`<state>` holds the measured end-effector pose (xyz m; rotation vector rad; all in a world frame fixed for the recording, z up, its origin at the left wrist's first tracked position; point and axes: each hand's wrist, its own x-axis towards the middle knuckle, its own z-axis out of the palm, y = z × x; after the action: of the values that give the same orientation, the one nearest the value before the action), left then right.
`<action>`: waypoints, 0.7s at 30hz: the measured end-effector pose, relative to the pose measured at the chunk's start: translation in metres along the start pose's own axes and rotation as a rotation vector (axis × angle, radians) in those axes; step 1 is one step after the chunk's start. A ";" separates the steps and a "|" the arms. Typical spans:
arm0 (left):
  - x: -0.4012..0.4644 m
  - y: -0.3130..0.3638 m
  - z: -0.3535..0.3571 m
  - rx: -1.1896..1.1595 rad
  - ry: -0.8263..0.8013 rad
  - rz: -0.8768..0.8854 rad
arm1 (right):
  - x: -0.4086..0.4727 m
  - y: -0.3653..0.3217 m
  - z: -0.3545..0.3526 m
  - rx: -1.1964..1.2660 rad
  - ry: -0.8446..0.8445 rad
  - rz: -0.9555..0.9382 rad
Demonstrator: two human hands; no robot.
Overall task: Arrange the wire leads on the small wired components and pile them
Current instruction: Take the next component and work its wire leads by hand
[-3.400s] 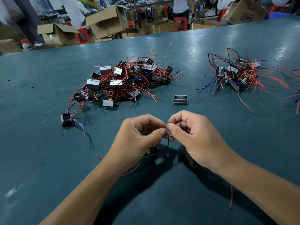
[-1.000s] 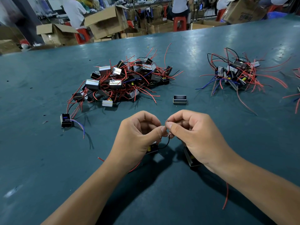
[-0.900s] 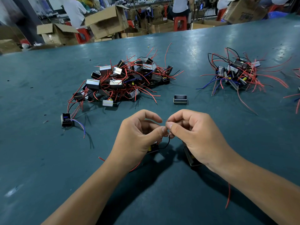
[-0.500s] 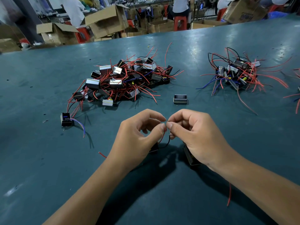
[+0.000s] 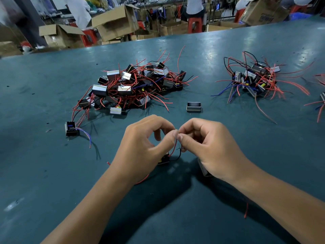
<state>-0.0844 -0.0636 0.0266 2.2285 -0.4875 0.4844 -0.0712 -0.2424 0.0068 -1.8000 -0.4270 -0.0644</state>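
My left hand and my right hand meet fingertip to fingertip above the teal table. Both pinch the thin red and black wire leads of a small black component that hangs under my left fingers. A second small component shows partly under my right palm. A large pile of wired components lies beyond my left hand. A smaller pile lies at the far right.
A lone black component with a blue lead sits left of my hands. A small bare metal frame lies between the piles. More red leads reach in at the right edge. Open cardboard boxes and people stand beyond the table.
My left fingers have uncurled a little and lifted, and the red lead now shows between the two thumbs. Both hands stay at the same spot. The piles have not moved.
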 end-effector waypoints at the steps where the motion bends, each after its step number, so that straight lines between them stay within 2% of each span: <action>1: 0.001 0.001 -0.001 0.003 -0.023 -0.014 | -0.001 -0.001 0.000 -0.016 -0.002 -0.011; 6: 0.007 0.004 -0.006 0.024 -0.152 -0.073 | -0.003 -0.004 0.000 -0.061 -0.022 -0.038; 11: 0.008 0.007 -0.006 0.053 -0.212 -0.125 | -0.005 -0.007 0.001 -0.071 -0.039 -0.046; 14: 0.009 0.007 -0.004 -0.064 -0.244 -0.274 | -0.007 -0.008 0.001 -0.149 -0.047 -0.094; 18: 0.009 0.009 -0.001 -0.372 -0.238 -0.572 | -0.009 -0.009 0.004 -0.234 -0.051 -0.149; 19: 0.009 0.009 -0.002 -0.434 -0.239 -0.605 | -0.008 -0.009 0.003 -0.237 -0.049 -0.157; 21: 0.008 0.005 -0.007 -0.453 -0.235 -0.514 | -0.007 -0.008 -0.001 -0.217 -0.047 -0.155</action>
<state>-0.0811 -0.0626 0.0377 1.8736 -0.1075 -0.1491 -0.0802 -0.2432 0.0130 -1.9813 -0.6121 -0.1829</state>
